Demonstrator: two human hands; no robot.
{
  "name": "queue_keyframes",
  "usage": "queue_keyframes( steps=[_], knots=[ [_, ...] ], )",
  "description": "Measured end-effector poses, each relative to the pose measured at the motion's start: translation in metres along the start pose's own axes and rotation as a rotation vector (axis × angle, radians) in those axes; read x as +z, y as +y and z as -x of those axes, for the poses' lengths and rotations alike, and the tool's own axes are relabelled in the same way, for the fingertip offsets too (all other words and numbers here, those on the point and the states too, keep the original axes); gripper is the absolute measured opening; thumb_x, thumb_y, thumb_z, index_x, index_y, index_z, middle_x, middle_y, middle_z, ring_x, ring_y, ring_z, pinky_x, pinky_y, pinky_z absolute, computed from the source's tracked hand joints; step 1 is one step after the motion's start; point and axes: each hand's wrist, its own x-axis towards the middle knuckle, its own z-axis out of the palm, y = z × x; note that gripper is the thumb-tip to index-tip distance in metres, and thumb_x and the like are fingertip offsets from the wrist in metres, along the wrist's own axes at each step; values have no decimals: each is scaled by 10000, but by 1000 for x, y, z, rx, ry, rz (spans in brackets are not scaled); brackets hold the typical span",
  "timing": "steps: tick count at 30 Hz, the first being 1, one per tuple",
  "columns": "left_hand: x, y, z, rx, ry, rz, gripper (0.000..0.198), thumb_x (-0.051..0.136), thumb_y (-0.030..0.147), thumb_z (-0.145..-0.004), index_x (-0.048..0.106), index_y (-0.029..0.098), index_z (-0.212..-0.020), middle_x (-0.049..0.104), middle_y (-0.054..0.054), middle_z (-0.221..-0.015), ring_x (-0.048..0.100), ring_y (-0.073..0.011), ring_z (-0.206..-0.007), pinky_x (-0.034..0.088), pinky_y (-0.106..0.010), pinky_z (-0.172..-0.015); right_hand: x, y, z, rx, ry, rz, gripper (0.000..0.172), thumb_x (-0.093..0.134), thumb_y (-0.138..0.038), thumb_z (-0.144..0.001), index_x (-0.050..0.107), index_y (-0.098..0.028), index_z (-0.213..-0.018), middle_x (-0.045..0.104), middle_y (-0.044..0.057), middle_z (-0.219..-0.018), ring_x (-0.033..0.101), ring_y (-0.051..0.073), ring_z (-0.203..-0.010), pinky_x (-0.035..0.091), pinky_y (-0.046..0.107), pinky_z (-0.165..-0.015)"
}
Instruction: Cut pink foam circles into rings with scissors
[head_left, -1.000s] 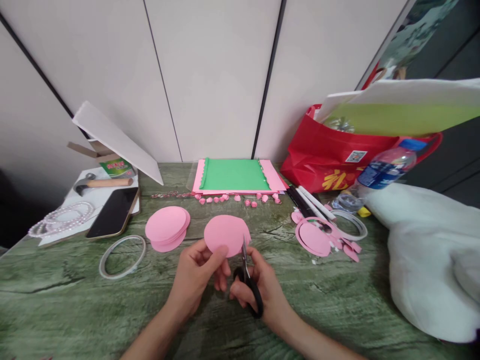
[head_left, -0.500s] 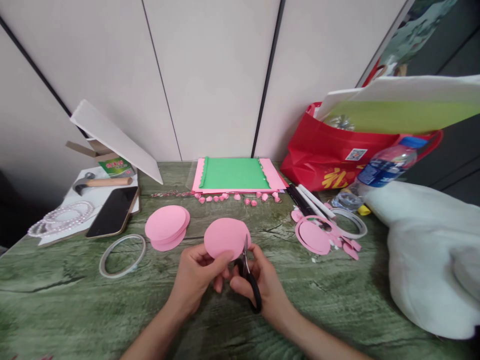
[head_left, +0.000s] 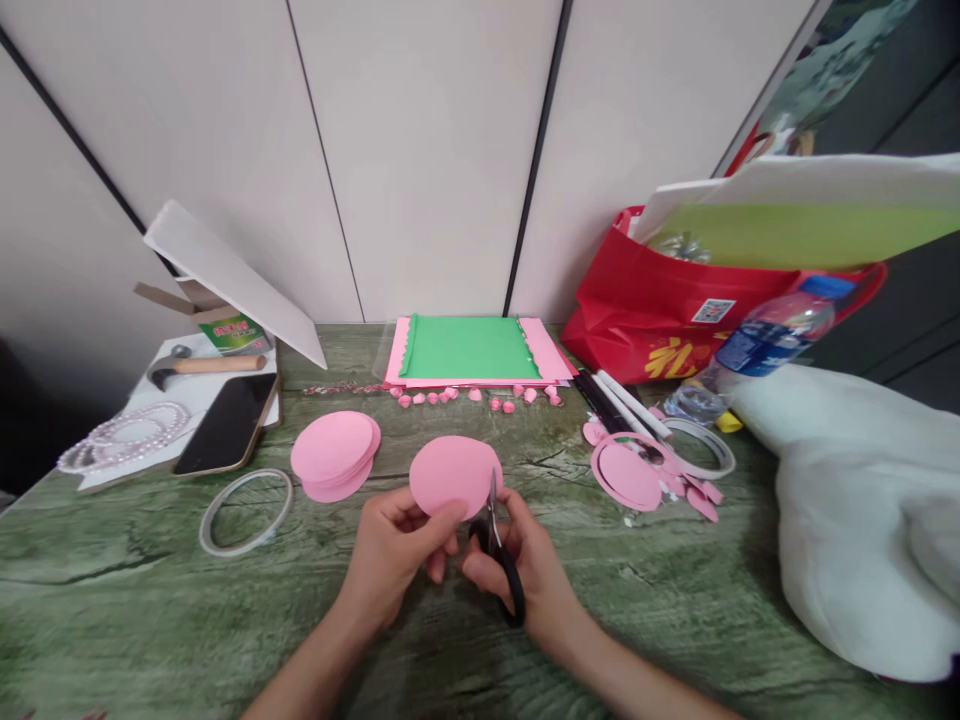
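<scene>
A pink paper circle is pinched at its lower edge by my left hand, thumb on top. My right hand grips a pair of scissors with black handles. The blades point away from me and lie over the right edge of the circle. To the left rests a stack of pink paper circles. Over on the right lie a cut-out pink ring and several pink scraps.
Tape rolls flank both sides. A phone, a hammer and a bead string lie left. Green sheet and pink buds stand at the back. Markers, a bottle, a red bag and a white plush object are right.
Almost nothing differs. The whole view has shifted very slightly; both hands, the circle and the scissors keep the same placement relative to each other.
</scene>
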Motion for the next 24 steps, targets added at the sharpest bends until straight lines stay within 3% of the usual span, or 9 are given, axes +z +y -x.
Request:
queue_keyframes(
  steps=[11,24],
  knots=[
    [-1,1,0,7,3,-10,211,680,291,-678,608,117,-583,541,35,-438,407,-34,-307,291,-141,-312,3,-10,2,24,12,99,620,734,-499,-569,385,-213,-993,497,-87,-510,375,67,-402,285,168,-393],
    [0,3,0,16,36,-43,215,673,287,-682,588,124,-571,529,40,-435,384,-25,-307,268,-142,-322,0,-5,4,13,2,126,593,705,-512,-618,384,-216,-1020,529,-82,-499,380,61,-369,284,164,-367]
  ],
)
